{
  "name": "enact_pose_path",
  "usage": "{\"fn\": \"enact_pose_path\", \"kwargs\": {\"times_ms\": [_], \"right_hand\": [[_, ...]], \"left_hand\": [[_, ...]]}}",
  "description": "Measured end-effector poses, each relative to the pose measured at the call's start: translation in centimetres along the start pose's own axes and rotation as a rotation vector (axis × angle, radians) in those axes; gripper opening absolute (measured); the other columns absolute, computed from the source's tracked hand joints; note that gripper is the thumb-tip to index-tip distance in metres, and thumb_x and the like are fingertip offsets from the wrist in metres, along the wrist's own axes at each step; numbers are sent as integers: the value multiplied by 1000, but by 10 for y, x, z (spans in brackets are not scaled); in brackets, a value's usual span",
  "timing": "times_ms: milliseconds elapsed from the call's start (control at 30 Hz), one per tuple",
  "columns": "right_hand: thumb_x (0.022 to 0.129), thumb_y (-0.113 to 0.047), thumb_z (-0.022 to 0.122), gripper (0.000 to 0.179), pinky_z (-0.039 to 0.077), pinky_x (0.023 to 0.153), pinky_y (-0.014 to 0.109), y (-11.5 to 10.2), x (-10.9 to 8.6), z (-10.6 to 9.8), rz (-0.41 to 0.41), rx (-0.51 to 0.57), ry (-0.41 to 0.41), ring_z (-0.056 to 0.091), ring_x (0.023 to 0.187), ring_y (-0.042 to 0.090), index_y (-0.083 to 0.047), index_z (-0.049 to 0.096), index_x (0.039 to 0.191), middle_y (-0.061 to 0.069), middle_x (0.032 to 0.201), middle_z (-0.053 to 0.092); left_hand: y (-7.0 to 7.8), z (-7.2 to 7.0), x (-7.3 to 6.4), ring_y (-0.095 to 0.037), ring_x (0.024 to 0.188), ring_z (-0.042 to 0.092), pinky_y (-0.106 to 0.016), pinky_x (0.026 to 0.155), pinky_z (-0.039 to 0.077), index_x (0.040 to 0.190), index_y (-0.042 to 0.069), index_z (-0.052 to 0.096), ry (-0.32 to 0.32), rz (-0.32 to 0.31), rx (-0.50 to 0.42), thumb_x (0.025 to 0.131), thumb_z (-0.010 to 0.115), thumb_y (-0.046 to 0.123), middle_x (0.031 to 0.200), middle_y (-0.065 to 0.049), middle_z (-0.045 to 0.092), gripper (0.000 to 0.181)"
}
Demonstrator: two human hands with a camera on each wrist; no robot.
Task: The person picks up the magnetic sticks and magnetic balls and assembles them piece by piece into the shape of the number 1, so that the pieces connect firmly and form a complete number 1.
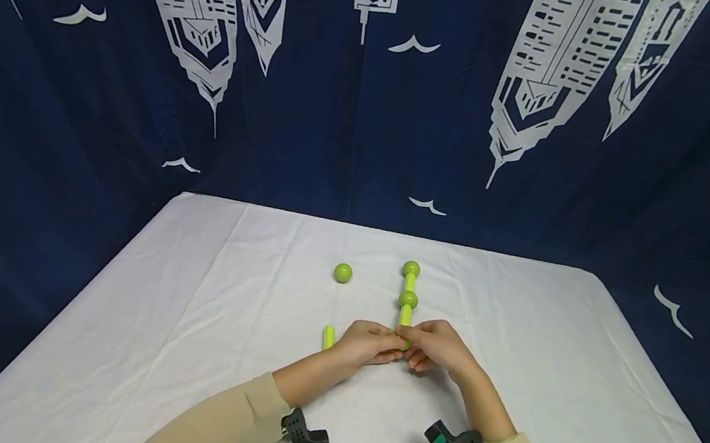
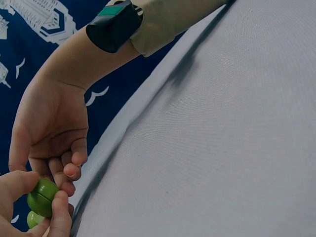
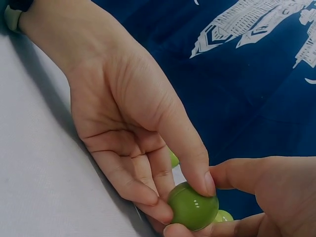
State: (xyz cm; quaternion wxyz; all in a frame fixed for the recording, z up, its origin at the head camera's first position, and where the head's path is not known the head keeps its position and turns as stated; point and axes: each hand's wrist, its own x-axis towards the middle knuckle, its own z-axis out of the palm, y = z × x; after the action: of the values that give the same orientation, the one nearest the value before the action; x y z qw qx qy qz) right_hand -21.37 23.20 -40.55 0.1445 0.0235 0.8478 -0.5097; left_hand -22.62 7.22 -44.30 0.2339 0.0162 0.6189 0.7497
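Observation:
A green ball [image 1: 406, 346] sits at the near end of a chain of green balls and lighter green rods. My left hand [image 1: 371, 343] pinches this ball between thumb and fingers from the left. From the right, my right hand [image 1: 441, 348] grips the same end, fingertips meeting those of the left. In the left wrist view the ball [image 2: 43, 197] shows a dark seam line; in the right wrist view the ball [image 3: 192, 206] carries small white marks. Farther along the chain are a middle ball [image 1: 408, 299] and a far ball [image 1: 412, 268], joined by a rod [image 1: 410, 283].
A loose green ball [image 1: 343, 273] lies left of the chain. Nearer, a loose light green rod [image 1: 329, 337] lies beside my left wrist, partly hidden by it. White cloth [image 1: 240, 274] covers the table, and a dark blue patterned curtain [image 1: 355, 117] hangs behind it.

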Motion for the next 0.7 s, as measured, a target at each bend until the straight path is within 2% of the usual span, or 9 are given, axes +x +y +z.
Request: {"fn": "enact_pose_path", "kwargs": {"times_ms": [400, 600, 700], "right_hand": [[90, -29, 67, 32, 52, 50, 23, 4, 3, 1, 5, 10, 41, 58, 53, 11, 3, 67, 88, 4, 65, 62], [90, -29, 66, 32, 52, 51, 24, 5, 5, 0, 16, 17, 62, 58, 54, 12, 3, 67, 91, 5, 66, 62], [91, -29, 66, 33, 52, 50, 24, 6, 6, 0, 22, 16, 82, 58, 54, 12, 4, 68, 93, 6, 68, 62]], "left_hand": [[-2, 3, 0, -16, 80, 69, -28, 77, 57, 106, -10, 65, 7, 1, 45, 83, 73, -4, 87, -12, 71, 26], [-2, 3, -4, -17, 83, 69, -30, 79, 56, 113, -13, 61, -4, 37, 47, 81, 70, -9, 95, -16, 71, 33], [1, 2, -6, -16, 82, 68, -30, 80, 56, 115, -13, 59, -4, 33, 49, 81, 70, -9, 94, -16, 70, 36]]}}
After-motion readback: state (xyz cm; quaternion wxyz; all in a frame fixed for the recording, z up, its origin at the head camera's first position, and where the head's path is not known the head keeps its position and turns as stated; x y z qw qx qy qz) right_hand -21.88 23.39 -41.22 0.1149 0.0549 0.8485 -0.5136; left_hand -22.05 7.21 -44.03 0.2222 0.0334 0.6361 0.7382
